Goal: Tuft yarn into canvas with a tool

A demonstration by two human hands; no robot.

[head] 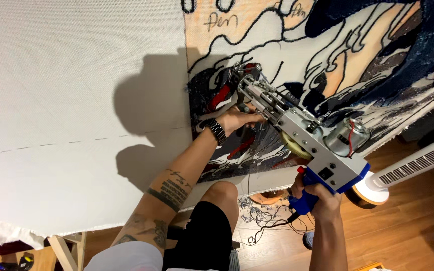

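A grey and blue tufting gun [307, 138] points its needle end at a stretched cloth [76, 100] that carries a partly tufted picture [357, 60] in dark blue, white, orange and red. My right hand [317, 198] is wrapped around the gun's blue rear grip. My left hand [239, 119], with a metal watch on the wrist, grips the gun's front handle close to the cloth. The gun's motor and a yellow gear show on its upper side.
A wooden frame leg [69, 248] stands at the lower left. A white tower fan [413, 165] lies on the wooden floor at right. Loose yarn and a small patterned piece [257, 213] lie on the floor beside my knee [219, 193].
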